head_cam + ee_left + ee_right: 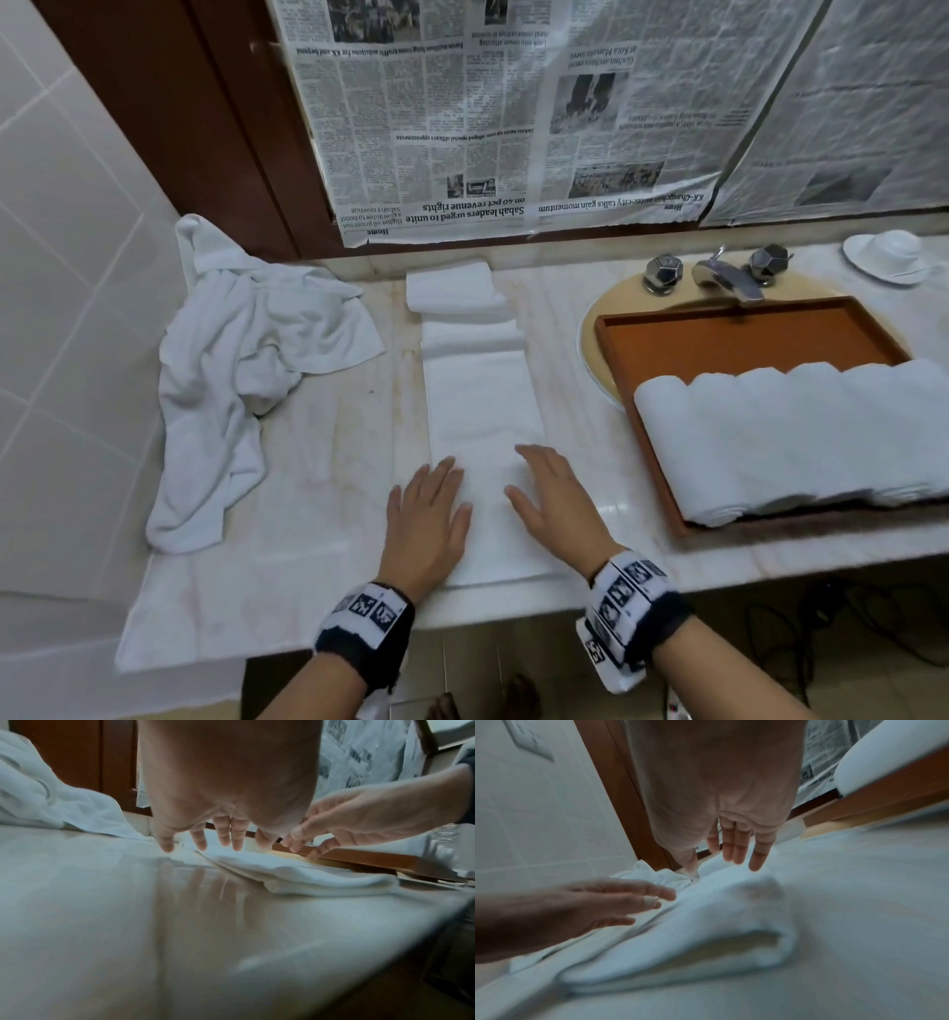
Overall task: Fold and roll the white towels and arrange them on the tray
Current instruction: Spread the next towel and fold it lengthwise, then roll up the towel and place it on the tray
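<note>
The folded towel strip (480, 426) is lying on the marble bench (318, 462), its long axis running straight away from the person toward the newspaper-covered wall, with the far end doubled into a thicker pad (454, 288). Both hands are hovering at its near end: the left hand (429, 519) over the strip's left edge, the right hand (557, 506) over its right edge, each about equally close. Each grip is open, fingers straight and slightly spread, clamping nothing; the wrist views are showing the fingertips just above or barely brushing the cloth (contact cannot be told for sure). Since the strip is stretching forward from the hands, rolling it would probably be starting at this near end and travelling away from the body.

To the right, the brown tray (719, 334) is sitting over the sink basin, already carrying a row of rolled towels (791, 437) across its near part, with its far part bare. To the left, a crumpled pile of unfolded towels (246, 360) is lying against the tiled wall, well clear of the strip. The tap (724, 275) is standing behind the tray, and nothing is blocking the strip's path.
</note>
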`<state>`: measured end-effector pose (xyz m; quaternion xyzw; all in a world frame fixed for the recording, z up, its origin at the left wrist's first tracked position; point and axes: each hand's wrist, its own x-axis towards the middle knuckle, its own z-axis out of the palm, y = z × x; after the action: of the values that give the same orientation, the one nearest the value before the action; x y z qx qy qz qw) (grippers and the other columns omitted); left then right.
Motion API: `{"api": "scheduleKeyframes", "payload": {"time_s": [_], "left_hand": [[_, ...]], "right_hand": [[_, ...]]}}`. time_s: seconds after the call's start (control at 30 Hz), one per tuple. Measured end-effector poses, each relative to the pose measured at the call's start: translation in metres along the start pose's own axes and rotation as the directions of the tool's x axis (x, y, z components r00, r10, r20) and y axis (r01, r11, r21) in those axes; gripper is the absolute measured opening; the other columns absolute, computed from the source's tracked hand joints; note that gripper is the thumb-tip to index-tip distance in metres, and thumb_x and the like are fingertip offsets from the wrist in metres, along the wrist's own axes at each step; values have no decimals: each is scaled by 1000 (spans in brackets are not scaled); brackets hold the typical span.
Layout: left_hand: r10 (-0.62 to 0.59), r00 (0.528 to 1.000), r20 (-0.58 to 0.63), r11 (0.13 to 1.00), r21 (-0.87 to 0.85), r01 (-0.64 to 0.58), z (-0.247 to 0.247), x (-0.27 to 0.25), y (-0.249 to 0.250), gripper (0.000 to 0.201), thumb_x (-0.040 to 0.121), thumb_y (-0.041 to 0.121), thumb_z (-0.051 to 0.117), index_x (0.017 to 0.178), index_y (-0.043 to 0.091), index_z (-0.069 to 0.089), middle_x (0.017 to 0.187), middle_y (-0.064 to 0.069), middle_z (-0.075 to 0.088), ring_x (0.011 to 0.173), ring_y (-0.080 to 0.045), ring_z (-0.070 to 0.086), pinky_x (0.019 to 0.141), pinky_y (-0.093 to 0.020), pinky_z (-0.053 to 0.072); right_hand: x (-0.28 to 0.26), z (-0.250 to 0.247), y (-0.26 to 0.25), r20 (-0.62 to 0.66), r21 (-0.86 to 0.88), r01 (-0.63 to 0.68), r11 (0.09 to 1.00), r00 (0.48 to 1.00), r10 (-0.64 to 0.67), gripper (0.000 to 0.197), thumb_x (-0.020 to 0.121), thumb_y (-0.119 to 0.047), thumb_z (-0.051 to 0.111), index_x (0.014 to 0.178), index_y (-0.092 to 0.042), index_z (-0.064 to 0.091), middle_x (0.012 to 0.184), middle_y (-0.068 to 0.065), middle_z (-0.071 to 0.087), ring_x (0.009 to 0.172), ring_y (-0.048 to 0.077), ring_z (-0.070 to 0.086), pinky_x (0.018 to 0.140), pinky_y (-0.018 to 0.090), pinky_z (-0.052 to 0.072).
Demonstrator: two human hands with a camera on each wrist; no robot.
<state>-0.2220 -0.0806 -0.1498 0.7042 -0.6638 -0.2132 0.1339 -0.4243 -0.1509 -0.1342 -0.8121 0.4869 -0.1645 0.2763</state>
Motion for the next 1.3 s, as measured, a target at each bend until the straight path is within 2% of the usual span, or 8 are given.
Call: {"api": "scheduleKeyframes", "payload": {"time_s": [0.07, 0.2, 0.37, 0.5, 0.73, 0.97, 1.17, 1.3], "left_hand": [[116, 982, -150, 992, -31, -122, 3, -22, -5, 45, 95, 46, 44, 131, 24, 58, 147, 6, 48, 130, -19, 47, 101, -41, 43], [208, 974, -85, 977, -26, -211, 6, -50, 6, 25, 89, 46, 56, 106, 30, 63, 115, 15, 54, 97, -9, 53, 84, -29, 39], [182, 982, 46, 983, -12, -182, 10, -46, 4, 37, 77, 52, 57, 106, 30, 62, 112, 13, 55, 96, -14, 55, 83, -34, 44], [174, 980, 97, 981, 64, -181, 10, -45, 10, 45, 77, 53, 50, 112, 28, 62, 116, 9, 56, 98, -17, 55, 84, -36, 46], [105, 993, -44, 947, 310, -87, 23, -54, 35, 25, 74, 39, 63, 90, 21, 62, 86, 2, 58, 68, -22, 55, 51, -33, 39], [19, 998, -56, 982, 189, -8, 10, -50, 39, 26, 84, 37, 43, 81, 19, 63, 74, 2, 56, 63, -24, 56, 52, -29, 33], [-160, 986, 39, 974, -154, 164, -3, -48, 21, 45, 84, 44, 44, 112, 22, 72, 102, 4, 71, 96, -16, 64, 82, -29, 47], [-242, 970, 11, 931, -279, 235, -1, -45, 17, 29, 92, 27, 55, 116, 21, 71, 109, 2, 71, 99, -14, 62, 85, -26, 45]], "right_hand": [[-29, -6, 6, 22, -42, 58, 997, 998, -58, 38, 96, -37, 57, 130, -19, 55, 128, -3, 52, 115, 13, 49, 99, 30, 46], [-67, -2, 13, 205, -165, 155, 974, 971, -120, 39, 87, -46, 60, 119, -24, 61, 122, -5, 55, 108, 13, 52, 93, 27, 45], [-69, 8, 15, 180, -305, 239, 922, 965, -191, 32, 75, -32, 69, 104, -18, 65, 107, -1, 60, 89, 18, 59, 74, 30, 52], [-65, 15, 11, 122, -429, 287, 857, 958, -260, 17, 68, -18, 70, 82, -12, 64, 87, 4, 61, 74, 23, 57, 59, 33, 45], [-55, 7, -8, 113, -393, 174, 903, 984, -140, 29, 78, -31, 39, 80, -13, 62, 73, 1, 59, 65, 21, 57, 51, 32, 45], [-59, 0, -2, 246, -416, 204, 886, 963, -106, 27, 75, -42, 59, 87, -18, 63, 77, -1, 60, 69, 21, 58, 53, 32, 45], [-53, -21, 14, 275, -70, 14, 997, 961, 5, 31, 101, -25, 51, 126, -14, 65, 116, 2, 68, 107, 21, 59, 92, 30, 43], [-47, -23, 20, 179, 100, -121, 988, 979, 102, 22, 96, -21, 61, 116, -16, 68, 108, -2, 63, 90, 9, 57, 82, 16, 41]]}}
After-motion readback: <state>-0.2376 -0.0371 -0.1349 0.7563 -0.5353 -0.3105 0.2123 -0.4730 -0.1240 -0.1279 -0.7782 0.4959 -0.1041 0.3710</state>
